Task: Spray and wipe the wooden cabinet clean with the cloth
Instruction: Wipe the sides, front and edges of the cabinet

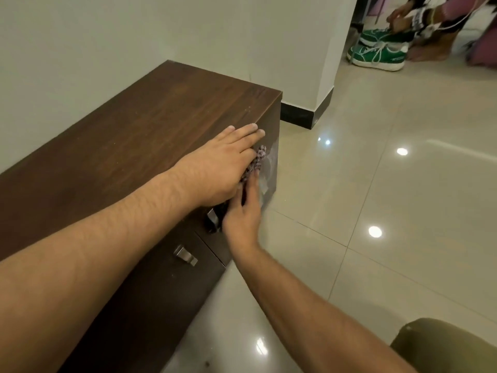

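A low dark wooden cabinet stands against the wall, with metal handles on its front doors. My left hand lies flat, fingers spread, on the top near the right front corner. My right hand presses a patterned cloth against the cabinet's front face just below that corner. Wet, foamy streaks show on the front beside the cloth. Most of the cloth is hidden under my hands. No spray bottle is in view.
Glossy beige floor tiles spread to the right. A white wall corner with dark skirting stands behind the cabinet. At top right another person handles green sneakers. An olive-clad knee fills the bottom right.
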